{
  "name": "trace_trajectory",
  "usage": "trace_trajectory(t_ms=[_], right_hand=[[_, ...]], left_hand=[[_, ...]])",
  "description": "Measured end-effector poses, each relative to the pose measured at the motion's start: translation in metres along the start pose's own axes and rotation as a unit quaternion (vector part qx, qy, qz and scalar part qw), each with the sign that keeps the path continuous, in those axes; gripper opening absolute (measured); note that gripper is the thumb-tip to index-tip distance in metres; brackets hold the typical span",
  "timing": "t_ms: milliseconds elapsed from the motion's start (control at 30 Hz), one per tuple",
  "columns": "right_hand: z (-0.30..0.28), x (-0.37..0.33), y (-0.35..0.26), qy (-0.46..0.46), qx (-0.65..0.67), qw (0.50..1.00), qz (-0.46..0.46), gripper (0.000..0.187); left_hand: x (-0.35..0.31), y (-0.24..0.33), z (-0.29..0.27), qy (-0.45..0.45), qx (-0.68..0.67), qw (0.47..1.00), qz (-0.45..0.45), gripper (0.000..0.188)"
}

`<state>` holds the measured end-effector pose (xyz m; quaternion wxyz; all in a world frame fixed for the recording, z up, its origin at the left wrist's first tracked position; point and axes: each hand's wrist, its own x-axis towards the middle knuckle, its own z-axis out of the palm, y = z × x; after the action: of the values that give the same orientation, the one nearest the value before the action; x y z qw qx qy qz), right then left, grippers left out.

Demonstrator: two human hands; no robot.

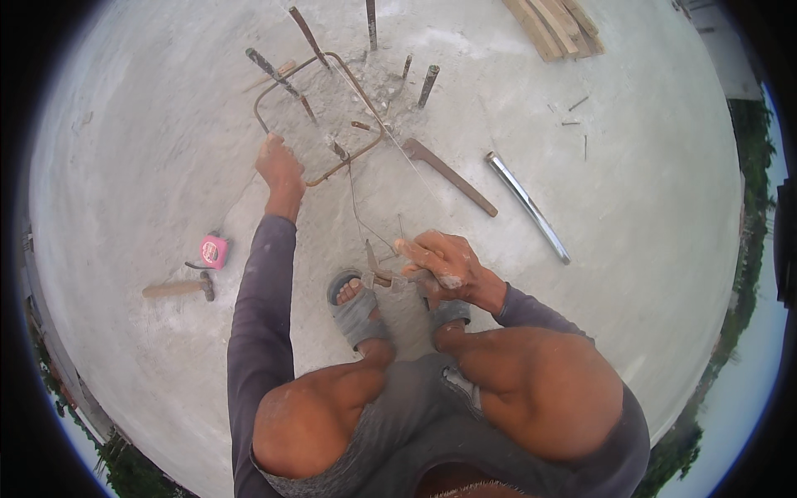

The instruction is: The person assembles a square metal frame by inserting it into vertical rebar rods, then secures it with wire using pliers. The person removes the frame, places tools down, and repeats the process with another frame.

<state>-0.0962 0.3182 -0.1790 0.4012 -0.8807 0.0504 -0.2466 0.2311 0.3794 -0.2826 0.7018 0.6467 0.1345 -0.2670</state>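
Rod frame (364,150) looks stiff yet light, best held by its left side, which the left hand (281,170) clasps, the right hand (452,267), on its near side, grasping pliers (374,264).

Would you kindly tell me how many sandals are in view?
2: the left sandal on the left foot, and the right sandal on the right foot, partly hidden by the right hand.

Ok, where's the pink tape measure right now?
In the head view, the tape measure lies on the ground left of centre, just above the hammer and left of the left sleeve.
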Motion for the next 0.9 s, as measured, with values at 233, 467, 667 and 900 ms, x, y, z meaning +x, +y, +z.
trace_trajectory(t_ms=[233,467,667,900], right_hand=[[-0.008,0.019,-0.002,0.066,0.073,0.992,-0.075,0.065],[-0.005,0.032,-0.016,0.092,0.289,0.953,-0.018,0.052],[-0.002,0.037,-0.033,0.076,0.352,0.893,0.271,0.048],[0.008,0.027,-0.007,-0.047,0.307,0.772,0.555,0.05]], left_hand=[[-0.003,-0.001,0.001,0.002,0.004,1.0,0.025,0.023],[-0.005,0.001,0.002,0.003,0.021,0.999,0.025,0.023],[-0.006,0.0,0.001,0.005,0.008,1.0,0.016,0.018],[-0.007,0.001,0.0,-0.005,-0.006,1.0,0.015,0.014]])
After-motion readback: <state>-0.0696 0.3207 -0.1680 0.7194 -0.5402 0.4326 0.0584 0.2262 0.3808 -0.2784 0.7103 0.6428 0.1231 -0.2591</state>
